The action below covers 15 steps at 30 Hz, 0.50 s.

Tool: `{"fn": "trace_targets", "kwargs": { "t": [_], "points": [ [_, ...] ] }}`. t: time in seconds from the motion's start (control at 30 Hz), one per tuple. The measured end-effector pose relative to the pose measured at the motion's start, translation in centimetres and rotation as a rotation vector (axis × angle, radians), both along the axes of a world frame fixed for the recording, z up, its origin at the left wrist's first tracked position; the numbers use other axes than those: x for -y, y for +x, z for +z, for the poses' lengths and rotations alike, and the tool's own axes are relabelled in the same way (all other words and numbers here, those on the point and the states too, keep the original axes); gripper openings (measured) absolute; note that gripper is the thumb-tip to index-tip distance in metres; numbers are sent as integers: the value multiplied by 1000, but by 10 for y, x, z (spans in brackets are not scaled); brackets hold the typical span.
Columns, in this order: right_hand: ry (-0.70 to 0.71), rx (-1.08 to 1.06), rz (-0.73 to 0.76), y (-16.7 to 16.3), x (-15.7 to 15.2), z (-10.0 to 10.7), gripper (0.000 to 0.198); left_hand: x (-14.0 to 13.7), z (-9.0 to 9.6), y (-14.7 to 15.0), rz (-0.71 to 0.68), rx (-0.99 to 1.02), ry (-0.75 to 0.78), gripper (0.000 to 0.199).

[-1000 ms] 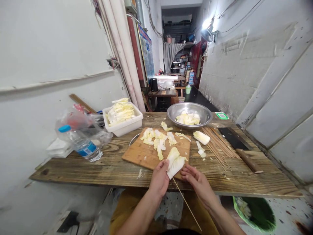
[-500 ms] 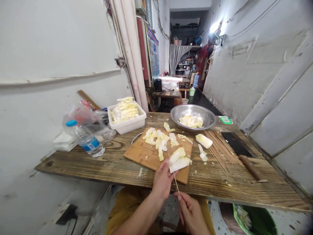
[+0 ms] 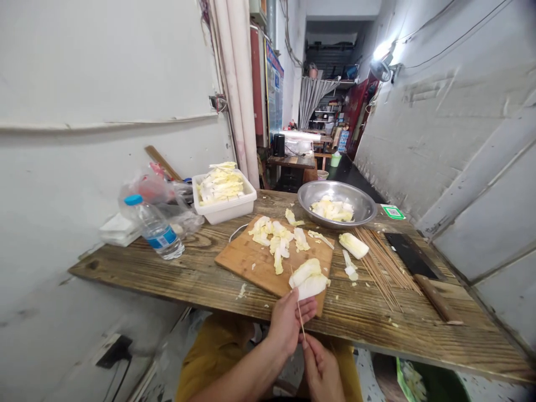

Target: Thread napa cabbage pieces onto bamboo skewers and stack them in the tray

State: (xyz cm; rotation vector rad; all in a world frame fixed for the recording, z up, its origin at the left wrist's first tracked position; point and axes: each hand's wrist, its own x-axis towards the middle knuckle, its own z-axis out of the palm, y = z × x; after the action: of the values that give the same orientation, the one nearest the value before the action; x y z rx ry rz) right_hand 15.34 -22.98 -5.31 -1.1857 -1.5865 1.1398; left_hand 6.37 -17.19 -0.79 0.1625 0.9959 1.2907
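Pale yellow-white cabbage leaves sit on a thin wooden skewer over the near right corner of the cutting board. My left hand is closed on the base of the leaves, thumb on top and fingers beneath. Below it, my right hand pinches the lower end of the skewer. The skewer's thin tip shows just left of the leaves. Loose cabbage pieces lie across the board's middle.
A white tub of skewered cabbage stands back left, near a water bottle. A steel bowl holds cabbage pieces. Rightward lie a cabbage chunk, loose skewers and a cleaver. A green-lined bin is under the table.
The view has shifted slightly. My left hand has slid down to the leaves' base, its fingers opening out a little beneath; the right hand still pinches the skewer.
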Motion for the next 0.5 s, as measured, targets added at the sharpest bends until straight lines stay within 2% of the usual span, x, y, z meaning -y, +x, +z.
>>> {"fn": "trace_targets", "kwargs": {
  "t": [0.23, 0.4, 0.5],
  "points": [
    [45, 45, -91, 3, -1, 6, 42, 3, -1, -8, -134, -145, 13, 35],
    [52, 84, -144, 3, 7, -4, 42, -12, 9, -22, 13, -192, 132, 28],
    [40, 95, -85, 2, 8, -5, 43, -19, 9, -22, 24, -159, 133, 28]
  ]
}}
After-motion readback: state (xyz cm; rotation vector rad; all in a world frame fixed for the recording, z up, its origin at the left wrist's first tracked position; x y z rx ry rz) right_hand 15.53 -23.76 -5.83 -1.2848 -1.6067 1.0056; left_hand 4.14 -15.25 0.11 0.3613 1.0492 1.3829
